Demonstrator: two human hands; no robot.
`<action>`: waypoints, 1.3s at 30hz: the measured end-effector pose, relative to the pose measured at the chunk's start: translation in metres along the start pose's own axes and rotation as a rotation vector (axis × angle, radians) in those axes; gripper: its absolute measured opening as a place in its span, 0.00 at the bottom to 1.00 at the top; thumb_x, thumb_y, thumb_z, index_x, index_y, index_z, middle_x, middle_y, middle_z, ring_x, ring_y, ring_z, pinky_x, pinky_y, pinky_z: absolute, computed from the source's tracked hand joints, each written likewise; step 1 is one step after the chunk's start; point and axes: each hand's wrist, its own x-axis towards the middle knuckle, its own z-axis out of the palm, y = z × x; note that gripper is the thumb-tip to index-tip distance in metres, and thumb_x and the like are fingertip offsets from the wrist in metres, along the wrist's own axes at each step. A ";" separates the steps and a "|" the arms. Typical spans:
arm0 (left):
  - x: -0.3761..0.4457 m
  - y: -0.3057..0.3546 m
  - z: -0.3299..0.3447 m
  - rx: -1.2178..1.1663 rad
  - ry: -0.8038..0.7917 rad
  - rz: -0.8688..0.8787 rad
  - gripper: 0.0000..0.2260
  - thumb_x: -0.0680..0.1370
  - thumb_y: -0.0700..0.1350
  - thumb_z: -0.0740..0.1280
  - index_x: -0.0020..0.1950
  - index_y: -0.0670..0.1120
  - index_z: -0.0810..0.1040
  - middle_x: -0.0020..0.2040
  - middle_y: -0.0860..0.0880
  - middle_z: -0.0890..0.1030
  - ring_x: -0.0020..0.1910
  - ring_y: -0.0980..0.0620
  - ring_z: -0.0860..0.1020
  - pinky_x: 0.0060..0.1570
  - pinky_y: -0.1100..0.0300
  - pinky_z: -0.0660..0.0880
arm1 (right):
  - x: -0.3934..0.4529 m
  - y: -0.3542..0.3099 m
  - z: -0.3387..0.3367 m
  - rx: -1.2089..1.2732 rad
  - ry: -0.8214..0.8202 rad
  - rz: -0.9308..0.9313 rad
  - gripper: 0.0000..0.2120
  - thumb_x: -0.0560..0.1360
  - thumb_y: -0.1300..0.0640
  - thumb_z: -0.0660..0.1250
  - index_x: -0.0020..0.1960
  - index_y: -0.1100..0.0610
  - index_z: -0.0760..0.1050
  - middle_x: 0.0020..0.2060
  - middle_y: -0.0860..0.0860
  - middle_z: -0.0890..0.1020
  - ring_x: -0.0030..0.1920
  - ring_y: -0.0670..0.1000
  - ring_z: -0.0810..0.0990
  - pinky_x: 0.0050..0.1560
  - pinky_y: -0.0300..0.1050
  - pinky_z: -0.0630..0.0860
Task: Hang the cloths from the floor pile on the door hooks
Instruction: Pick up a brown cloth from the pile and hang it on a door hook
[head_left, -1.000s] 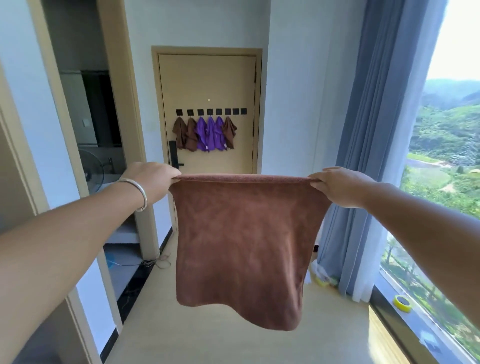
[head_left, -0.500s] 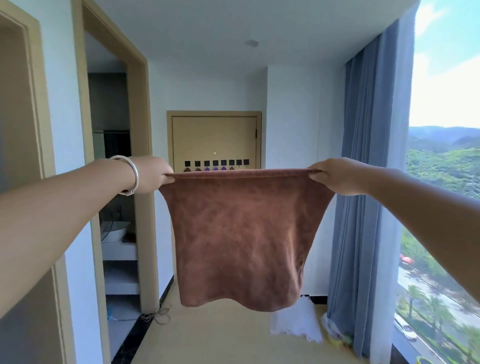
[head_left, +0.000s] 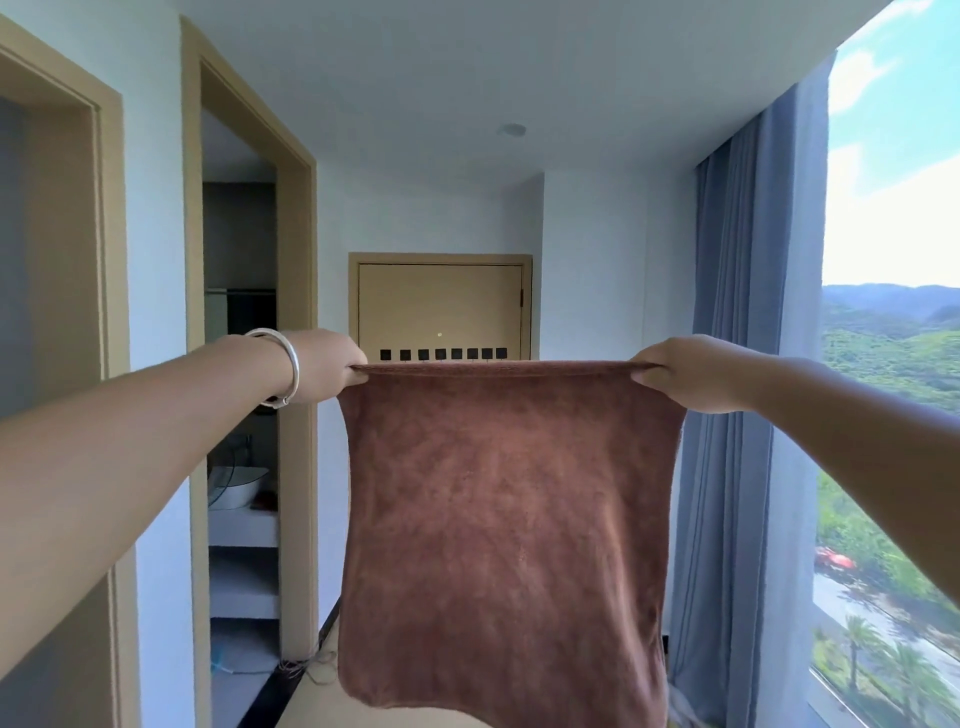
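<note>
A brown cloth (head_left: 506, 519) hangs stretched flat in front of me. My left hand (head_left: 327, 366) pinches its top left corner and my right hand (head_left: 691, 371) pinches its top right corner. Straight ahead at the end of the hallway stands the tan door (head_left: 441, 306) with a row of several black hooks (head_left: 442, 354) just above the cloth's top edge. The cloth hides the lower door, anything hanging on the hooks, and the floor pile.
Two open doorways (head_left: 244, 415) line the left wall, one showing white shelves and a basin. A blue-grey curtain (head_left: 743, 415) and a tall window (head_left: 893, 415) run along the right. A strip of light floor shows below the cloth.
The view has tilted upward, showing more ceiling and less floor. Both hands still hold the cloth stretched out, which now covers the cloths hanging on the door.
</note>
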 end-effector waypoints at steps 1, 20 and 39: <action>0.001 0.002 0.000 -0.003 0.003 0.001 0.17 0.83 0.47 0.54 0.35 0.45 0.66 0.32 0.48 0.69 0.32 0.50 0.66 0.36 0.58 0.63 | 0.001 0.002 0.000 0.000 0.004 -0.003 0.16 0.83 0.49 0.54 0.63 0.52 0.76 0.53 0.50 0.80 0.52 0.52 0.76 0.54 0.47 0.72; 0.048 0.019 0.079 0.007 -0.118 -0.004 0.17 0.83 0.48 0.55 0.35 0.46 0.66 0.32 0.49 0.70 0.31 0.51 0.66 0.36 0.58 0.64 | 0.056 0.043 0.095 0.018 -0.086 -0.052 0.16 0.83 0.49 0.53 0.63 0.50 0.76 0.51 0.48 0.80 0.51 0.52 0.76 0.52 0.46 0.72; 0.259 -0.099 0.172 -0.085 -0.018 0.048 0.18 0.83 0.47 0.55 0.33 0.46 0.65 0.30 0.50 0.68 0.30 0.52 0.66 0.34 0.58 0.62 | 0.285 0.025 0.182 -0.011 -0.028 -0.024 0.16 0.83 0.50 0.53 0.63 0.51 0.76 0.54 0.50 0.81 0.51 0.51 0.74 0.52 0.45 0.68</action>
